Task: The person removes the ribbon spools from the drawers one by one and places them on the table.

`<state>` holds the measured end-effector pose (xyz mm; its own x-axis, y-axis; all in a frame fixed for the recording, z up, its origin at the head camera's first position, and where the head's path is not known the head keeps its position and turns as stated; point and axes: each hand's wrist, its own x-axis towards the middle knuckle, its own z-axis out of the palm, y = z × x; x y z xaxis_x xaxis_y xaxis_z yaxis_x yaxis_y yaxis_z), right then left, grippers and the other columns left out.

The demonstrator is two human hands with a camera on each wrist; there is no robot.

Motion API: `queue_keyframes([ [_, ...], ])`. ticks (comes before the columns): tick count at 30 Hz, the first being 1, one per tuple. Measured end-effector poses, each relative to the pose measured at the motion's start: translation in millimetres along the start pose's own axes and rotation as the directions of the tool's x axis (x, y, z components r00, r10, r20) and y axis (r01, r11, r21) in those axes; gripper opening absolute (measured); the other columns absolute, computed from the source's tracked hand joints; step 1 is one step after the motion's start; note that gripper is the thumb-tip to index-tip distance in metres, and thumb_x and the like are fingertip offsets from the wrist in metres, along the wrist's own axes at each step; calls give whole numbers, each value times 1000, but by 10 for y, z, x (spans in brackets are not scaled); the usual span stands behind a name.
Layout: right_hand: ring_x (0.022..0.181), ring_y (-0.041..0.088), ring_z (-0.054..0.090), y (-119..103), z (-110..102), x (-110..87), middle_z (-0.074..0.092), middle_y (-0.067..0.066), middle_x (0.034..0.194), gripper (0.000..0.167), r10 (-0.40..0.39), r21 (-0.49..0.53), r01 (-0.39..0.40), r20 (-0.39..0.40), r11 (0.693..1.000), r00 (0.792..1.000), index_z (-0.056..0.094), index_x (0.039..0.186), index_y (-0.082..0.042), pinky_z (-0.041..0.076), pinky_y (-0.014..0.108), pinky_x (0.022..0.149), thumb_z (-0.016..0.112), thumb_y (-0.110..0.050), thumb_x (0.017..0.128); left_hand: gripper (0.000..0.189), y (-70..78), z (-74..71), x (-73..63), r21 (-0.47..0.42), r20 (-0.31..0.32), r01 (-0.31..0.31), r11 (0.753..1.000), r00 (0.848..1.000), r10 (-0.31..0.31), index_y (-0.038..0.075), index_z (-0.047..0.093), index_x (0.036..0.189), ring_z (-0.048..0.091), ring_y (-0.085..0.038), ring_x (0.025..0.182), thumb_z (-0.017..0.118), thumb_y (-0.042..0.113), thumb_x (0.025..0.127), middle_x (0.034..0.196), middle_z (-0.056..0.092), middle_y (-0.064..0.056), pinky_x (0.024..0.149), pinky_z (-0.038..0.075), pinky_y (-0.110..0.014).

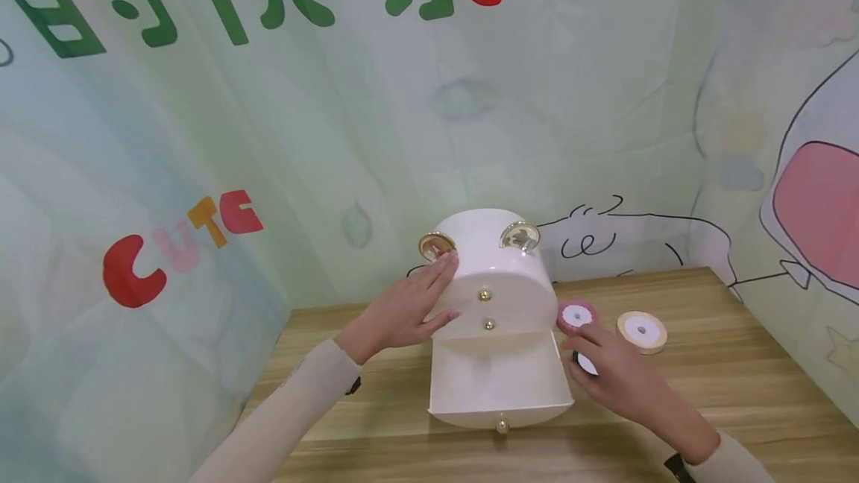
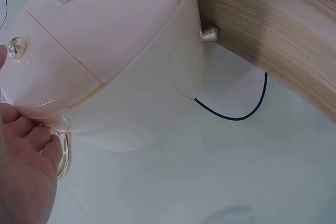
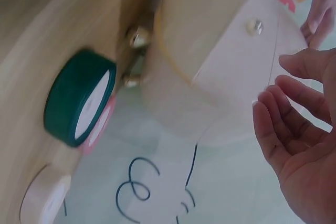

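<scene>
A white rounded drawer box with two gold-rimmed ears stands on the wooden table. Its bottom drawer is pulled out towards me, and the upper ones are closed. My left hand rests with fairly straight fingers on the box's upper left side, by the left ear. Over the table to the right of the box, my right hand hovers with loosely bent fingers and nothing in them. It is close to a green ribbon roll, which it partly hides in the head view. A pink ribbon roll lies just behind.
A cream ribbon roll lies farther right on the wooden table. Gold knobs stick out from the drawer fronts. A printed cloth backdrop hangs behind and at both sides of the table.
</scene>
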<state>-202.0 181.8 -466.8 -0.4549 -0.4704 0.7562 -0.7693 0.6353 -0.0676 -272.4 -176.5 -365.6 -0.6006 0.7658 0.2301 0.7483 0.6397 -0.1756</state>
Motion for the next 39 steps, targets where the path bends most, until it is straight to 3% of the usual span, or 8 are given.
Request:
queue_keyframes([
  [6,80,8,63,-268,99,10,66,-3,93,34,-68,-2,68,0,998,998,75,96,-12,55,23,69,54,-37,107,80,-7,-7,3,5,-13,-15,1000,1000,15,-3,23,165,32,-32,161,54,44,109,174,27,-19,126,39,-45],
  [15,76,10,62,-556,326,-8,65,-3,90,45,-229,-7,229,-46,974,972,73,90,-14,53,21,67,38,-30,114,80,0,-21,15,3,-12,-11,1000,1000,11,-2,23,166,33,-32,160,54,43,108,174,27,-19,125,40,-45],
  [23,80,5,57,-750,411,-60,62,-5,96,30,-298,48,295,112,954,948,71,102,-13,50,14,71,46,-24,114,80,12,-28,2,-29,11,23,999,1000,-23,-1,22,166,32,-32,161,53,44,108,174,26,-18,125,39,-45],
  [27,78,0,51,-853,454,-88,61,-5,98,7,-308,76,298,208,951,928,67,108,-11,45,10,68,64,-11,102,79,21,-37,-4,-44,20,37,998,999,-36,0,21,166,31,-31,161,53,44,109,175,25,-17,126,39,-46],
  [30,73,-2,47,-920,502,-109,61,-5,97,24,-321,46,320,253,946,913,69,108,-11,42,9,64,79,-13,86,79,25,-40,-3,-53,23,45,998,999,-44,0,22,166,30,-31,161,52,44,109,175,25,-17,126,39,-46],
  [31,72,-1,48,-939,520,-117,61,-5,96,25,-327,20,333,261,943,908,70,107,-11,42,10,62,80,-16,85,79,26,-41,-4,-55,23,48,997,999,-46,0,22,166,30,-31,161,52,45,109,175,25,-17,126,39,-46],
  [36,74,4,55,-992,581,-151,64,-2,97,30,-335,-87,375,300,923,893,75,108,-11,47,15,60,77,-36,91,79,28,-38,-5,-51,25,53,997,998,-52,1,22,167,31,-30,161,51,46,109,175,26,-16,125,40,-46],
  [39,75,4,54,-1003,583,-142,64,-2,97,39,-293,-86,349,382,933,876,75,109,-11,46,16,60,70,-48,97,79,29,-34,-4,-48,24,52,997,998,-51,1,21,167,31,-30,161,51,46,109,175,25,-15,125,40,-45],
])
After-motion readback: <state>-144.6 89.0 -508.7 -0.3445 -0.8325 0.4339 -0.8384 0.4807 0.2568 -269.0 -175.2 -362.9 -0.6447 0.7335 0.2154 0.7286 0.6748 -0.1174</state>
